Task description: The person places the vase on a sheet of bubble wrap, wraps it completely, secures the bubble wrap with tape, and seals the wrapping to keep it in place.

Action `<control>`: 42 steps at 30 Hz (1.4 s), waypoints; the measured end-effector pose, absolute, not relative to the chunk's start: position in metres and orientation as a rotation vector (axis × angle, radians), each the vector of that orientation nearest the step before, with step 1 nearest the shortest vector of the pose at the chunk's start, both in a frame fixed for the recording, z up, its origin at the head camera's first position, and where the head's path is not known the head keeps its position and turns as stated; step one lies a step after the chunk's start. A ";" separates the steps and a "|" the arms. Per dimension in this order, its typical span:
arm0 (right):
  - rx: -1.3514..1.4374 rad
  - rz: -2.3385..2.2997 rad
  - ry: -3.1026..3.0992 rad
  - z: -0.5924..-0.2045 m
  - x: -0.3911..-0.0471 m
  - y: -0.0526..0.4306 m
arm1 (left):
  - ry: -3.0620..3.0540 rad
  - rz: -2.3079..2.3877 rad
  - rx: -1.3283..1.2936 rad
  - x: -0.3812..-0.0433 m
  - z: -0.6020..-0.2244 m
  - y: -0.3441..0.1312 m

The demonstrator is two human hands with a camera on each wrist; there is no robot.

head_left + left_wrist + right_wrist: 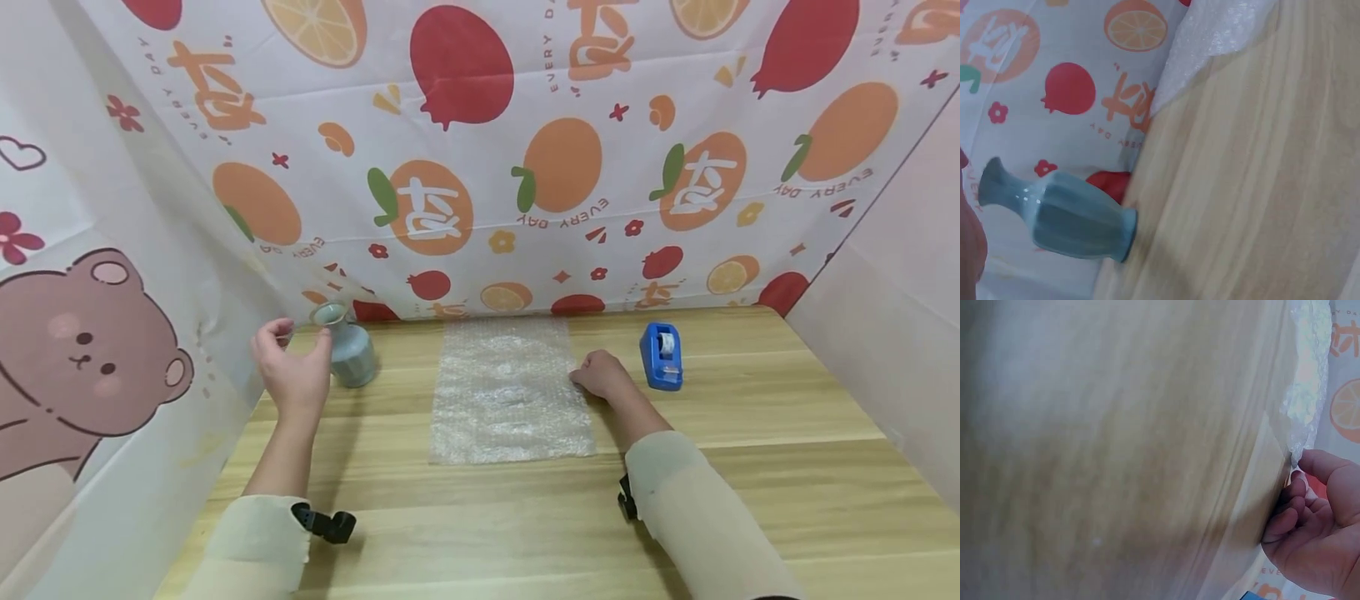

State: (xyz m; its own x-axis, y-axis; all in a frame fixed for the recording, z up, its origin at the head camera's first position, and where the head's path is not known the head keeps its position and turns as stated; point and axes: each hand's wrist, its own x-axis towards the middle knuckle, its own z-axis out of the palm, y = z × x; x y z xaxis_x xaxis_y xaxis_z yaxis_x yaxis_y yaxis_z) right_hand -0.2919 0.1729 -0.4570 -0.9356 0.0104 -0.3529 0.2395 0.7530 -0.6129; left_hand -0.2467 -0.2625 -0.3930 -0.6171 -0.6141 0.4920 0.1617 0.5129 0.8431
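Note:
A blue-green ceramic vase (352,354) with a narrow neck and flared mouth stands upright at the back left of the table. Beside its neck is my left hand (294,367), thumb and fingers spread apart, holding nothing. The left wrist view shows the whole vase (1075,212), with only a sliver of the hand (969,244) at the edge. A sheet of clear bubble wrap (510,392) lies flat at the middle back. My right hand (602,377) pinches its right edge. In the right wrist view, thumb and curled fingers (1319,519) meet at the wrap's corner (1304,406).
A blue tape dispenser (662,357) with a roll of tape sits right of my right hand. The wooden table (465,533) ends at a fruit-printed cloth (480,150) hanging behind. A bear-printed cloth (82,350) hangs along the left side.

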 end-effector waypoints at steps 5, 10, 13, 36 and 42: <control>0.209 -0.943 2.627 -0.455 -0.294 0.174 | -2.185 -1.297 0.508 -0.253 -0.399 -0.269; 0.255 -0.907 2.571 -0.452 -0.301 0.175 | -2.453 -1.353 0.539 -0.266 -0.402 -0.273; 0.306 -0.920 2.530 -0.450 -0.305 0.174 | -2.502 -1.343 0.503 -0.274 -0.402 -0.275; 0.383 -1.028 2.349 -0.434 -0.311 0.184 | -2.093 -1.668 0.523 -0.284 -0.384 -0.244; 0.352 -0.976 2.384 -0.442 -0.315 0.182 | -1.844 -2.039 0.499 -0.265 -0.365 -0.211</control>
State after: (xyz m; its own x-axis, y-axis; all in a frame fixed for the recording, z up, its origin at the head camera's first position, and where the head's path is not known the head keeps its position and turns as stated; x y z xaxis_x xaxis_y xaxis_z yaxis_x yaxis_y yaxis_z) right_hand -0.3150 0.1823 -0.4424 -0.8230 0.0368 -0.5669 0.4238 0.7043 -0.5695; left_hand -0.2655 -0.2111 -0.3654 -0.8786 -0.4767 -0.0281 0.0198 -0.0950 0.9953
